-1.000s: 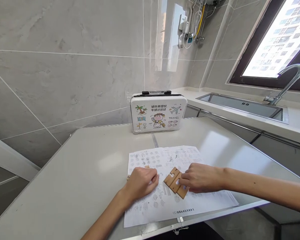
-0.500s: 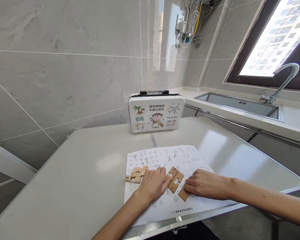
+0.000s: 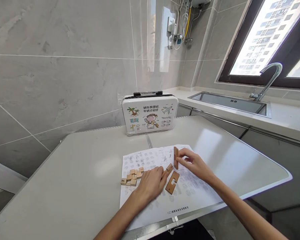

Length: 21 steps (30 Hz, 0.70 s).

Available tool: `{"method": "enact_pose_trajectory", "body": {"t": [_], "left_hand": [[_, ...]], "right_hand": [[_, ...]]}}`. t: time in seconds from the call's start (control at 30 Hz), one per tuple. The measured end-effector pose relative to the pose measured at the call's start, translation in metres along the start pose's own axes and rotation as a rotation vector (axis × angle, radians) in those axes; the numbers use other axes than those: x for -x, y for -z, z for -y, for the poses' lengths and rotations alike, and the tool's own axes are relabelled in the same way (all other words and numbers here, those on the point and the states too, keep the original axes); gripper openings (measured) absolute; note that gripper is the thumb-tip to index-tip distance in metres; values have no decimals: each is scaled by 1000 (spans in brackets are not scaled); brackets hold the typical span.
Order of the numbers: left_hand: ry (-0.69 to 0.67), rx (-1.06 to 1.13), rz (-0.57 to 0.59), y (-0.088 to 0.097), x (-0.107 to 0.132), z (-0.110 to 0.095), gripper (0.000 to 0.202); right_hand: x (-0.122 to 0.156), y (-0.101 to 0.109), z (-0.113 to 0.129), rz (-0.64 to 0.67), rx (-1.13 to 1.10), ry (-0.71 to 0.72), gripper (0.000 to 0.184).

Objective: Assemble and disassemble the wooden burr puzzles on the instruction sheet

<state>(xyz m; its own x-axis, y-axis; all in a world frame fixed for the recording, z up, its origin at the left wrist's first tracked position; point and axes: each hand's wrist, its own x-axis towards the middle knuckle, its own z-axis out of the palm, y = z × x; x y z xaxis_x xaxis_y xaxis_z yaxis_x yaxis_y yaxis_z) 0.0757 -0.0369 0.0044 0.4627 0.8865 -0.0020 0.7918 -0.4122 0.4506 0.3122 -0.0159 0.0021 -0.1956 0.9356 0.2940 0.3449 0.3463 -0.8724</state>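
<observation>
My right hand [image 3: 193,163] pinches a flat wooden puzzle piece [image 3: 176,158] between thumb and fingers, standing it on edge over the far part of the paper sheet [image 3: 162,211]. My left hand [image 3: 152,182] is closed on another wooden puzzle piece [image 3: 169,167], most of it hidden by the fingers. Between the hands and nearer to me lies a brown notched puzzle piece [image 3: 170,187], flat on the paper. Left of my left hand sits a cluster of small wooden blocks [image 3: 133,176], one marked with a 3.
A white cartoon-printed case [image 3: 150,115] with a black handle stands at the back of the white folding table [image 3: 90,173]. Beyond the table's right edge runs a counter with a sink [image 3: 230,101] and a tap [image 3: 270,80]. A tiled wall is behind.
My right hand has lifted its puzzle piece off the paper, moved it away from me and turned it upright. The two central pieces are apart now. The view has shifted slightly right.
</observation>
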Motion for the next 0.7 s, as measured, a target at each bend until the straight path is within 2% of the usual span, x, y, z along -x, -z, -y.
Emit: {"method": "enact_pose_trajectory", "body": {"t": [0.17, 0.27, 0.37, 0.47, 0.7], "left_hand": [[86, 392, -146, -9, -19, 10, 38], [88, 646, -203, -21, -25, 12, 40], [92, 870, -210, -30, -27, 12, 40], [96, 1016, -205, -33, -25, 11, 41], [103, 1036, -265, -35, -24, 11, 43]], "right_hand": [[-12, -14, -29, -94, -482, -235, 40], [-17, -20, -39, -167, -614, -286, 42], [-19, -23, -45, -212, -690, -291, 41], [-17, -26, -46, -179, -715, -300, 41], [-10, -31, -48, -28, -612, -298, 56]]}}
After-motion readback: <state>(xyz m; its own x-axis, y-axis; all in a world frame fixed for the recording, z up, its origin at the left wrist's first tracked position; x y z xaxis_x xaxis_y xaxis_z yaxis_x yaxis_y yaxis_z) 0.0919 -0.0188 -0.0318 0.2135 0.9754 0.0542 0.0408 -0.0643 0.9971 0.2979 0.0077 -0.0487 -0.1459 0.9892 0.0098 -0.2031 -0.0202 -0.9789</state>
